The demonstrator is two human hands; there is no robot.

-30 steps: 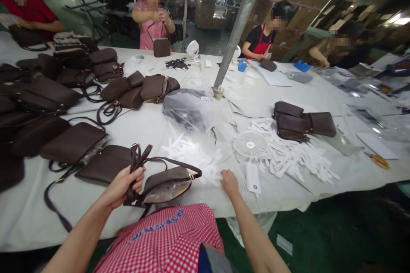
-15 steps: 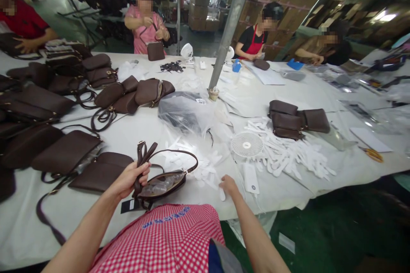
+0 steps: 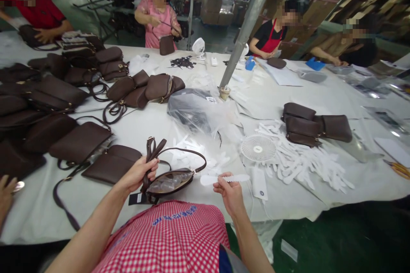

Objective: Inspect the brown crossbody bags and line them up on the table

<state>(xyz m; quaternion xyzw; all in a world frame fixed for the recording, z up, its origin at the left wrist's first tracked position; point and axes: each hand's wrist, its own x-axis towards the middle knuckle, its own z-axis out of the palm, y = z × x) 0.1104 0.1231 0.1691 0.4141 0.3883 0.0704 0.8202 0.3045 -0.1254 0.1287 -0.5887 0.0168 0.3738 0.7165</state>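
My left hand is closed around the gathered strap of a dark brown handbag. The bag stands with its mouth open toward me, and clear plastic stuffing shows inside. A black tag hangs beside it. To the bag's right, my right hand pinches a long white strip with rounded ends, held level above the table. Loose white strips lie just beyond the bag, and a larger pile of them spreads farther right.
Many brown bags cover the left side. A small white fan lies near the strip pile, with brown pouches behind. A plastic-wrapped dark bundle and a metal pole stand mid-table. Scissors lie right. Co-workers sit opposite; another hand shows at left.
My right hand has picked up a white strip from the table and turned it level. My left hand keeps hold of the bag's strap. Another person's hand has appeared at the left edge.
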